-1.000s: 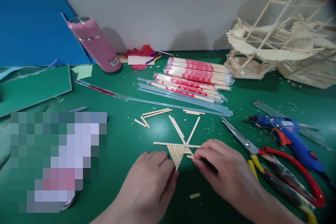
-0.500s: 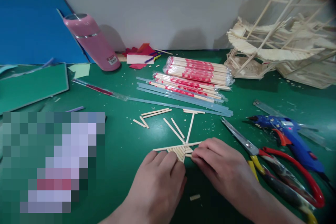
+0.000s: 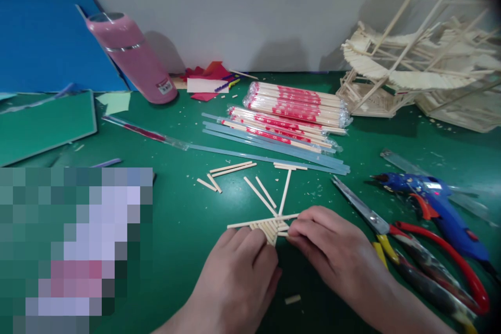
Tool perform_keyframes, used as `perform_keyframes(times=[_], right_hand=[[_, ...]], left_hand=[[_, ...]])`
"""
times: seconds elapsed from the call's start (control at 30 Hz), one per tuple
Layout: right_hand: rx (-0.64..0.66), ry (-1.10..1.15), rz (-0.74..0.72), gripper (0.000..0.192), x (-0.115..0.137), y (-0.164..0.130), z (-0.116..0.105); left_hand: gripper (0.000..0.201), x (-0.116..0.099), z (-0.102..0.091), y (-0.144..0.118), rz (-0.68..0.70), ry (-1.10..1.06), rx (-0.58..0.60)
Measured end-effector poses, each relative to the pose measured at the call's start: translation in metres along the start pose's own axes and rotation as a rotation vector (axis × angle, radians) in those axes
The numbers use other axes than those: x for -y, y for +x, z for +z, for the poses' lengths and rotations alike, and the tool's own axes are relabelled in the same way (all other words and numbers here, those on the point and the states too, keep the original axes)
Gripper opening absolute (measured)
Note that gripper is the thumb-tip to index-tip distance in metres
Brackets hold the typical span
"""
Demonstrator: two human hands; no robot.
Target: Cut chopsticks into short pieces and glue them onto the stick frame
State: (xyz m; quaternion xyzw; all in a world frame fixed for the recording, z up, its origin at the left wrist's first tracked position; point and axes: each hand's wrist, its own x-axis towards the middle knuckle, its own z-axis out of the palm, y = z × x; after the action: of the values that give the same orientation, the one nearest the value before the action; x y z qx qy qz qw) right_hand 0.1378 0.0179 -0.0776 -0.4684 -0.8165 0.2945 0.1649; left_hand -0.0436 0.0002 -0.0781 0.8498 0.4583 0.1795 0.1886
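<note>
A small assembly of pale wooden sticks (image 3: pixel 266 229) lies near the front of the green table, with short sticks side by side below a longer one. My left hand (image 3: pixel 242 266) is closed on its lower left side, fingers curled over the edge. At the right end, my right hand (image 3: pixel 326 237) pinches the assembly between thumb and fingers near the tip of the long stick. Another stick (image 3: pixel 285 193) runs up from the assembly to a few short sticks (image 3: pixel 289 166). Two loose sticks (image 3: pixel 260 195) lie just above it. My fingers hide parts of the assembly.
Scissors (image 3: pixel 376 219) and a blue glue gun (image 3: pixel 434 193) lie to the right. Behind are wrapped chopstick bundles (image 3: pixel 293 102), bluish glue sticks (image 3: pixel 274 146) and a pink bottle (image 3: pixel 133 57). A wooden stick model (image 3: pixel 391 70) stands at back right. Cut sticks (image 3: pixel 233 168) lie left of centre.
The view has shifted slightly. Both hands keep their hold on the stick assembly, with hardly any movement of the fingers.
</note>
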Motion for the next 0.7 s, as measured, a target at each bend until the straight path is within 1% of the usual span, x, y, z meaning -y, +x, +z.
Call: perform_keyframes(times=[0.13,0.33,0.43,0.5,0.57,0.63,0.7], right_hand=[[0.000,0.009,0.005,0.016,-0.001,0.000,0.001],[-0.042,0.019,0.014,0.014,-0.003,0.002,0.004],[-0.045,0.032,0.017,0.014,-0.004,0.001,0.005],[-0.055,0.037,0.013,0.013,-0.004,0.000,0.006],[-0.067,0.035,0.009,0.014,-0.004,0.000,0.007],[-0.076,0.031,0.014,0.014,-0.005,0.000,0.007],[-0.083,0.031,0.019,0.014,-0.005,0.000,0.007]], left_hand=[[0.013,0.000,0.000,0.000,0.009,-0.004,-0.001],[0.012,0.001,-0.001,-0.001,0.026,-0.012,-0.012],[0.014,0.004,0.005,-0.003,0.057,0.000,-0.061],[0.016,0.006,0.011,-0.004,0.086,0.032,-0.109],[0.018,0.007,0.015,-0.004,0.106,0.075,-0.133],[0.020,0.006,0.015,-0.004,0.119,0.110,-0.151],[0.023,0.004,0.011,-0.002,0.121,0.129,-0.167]])
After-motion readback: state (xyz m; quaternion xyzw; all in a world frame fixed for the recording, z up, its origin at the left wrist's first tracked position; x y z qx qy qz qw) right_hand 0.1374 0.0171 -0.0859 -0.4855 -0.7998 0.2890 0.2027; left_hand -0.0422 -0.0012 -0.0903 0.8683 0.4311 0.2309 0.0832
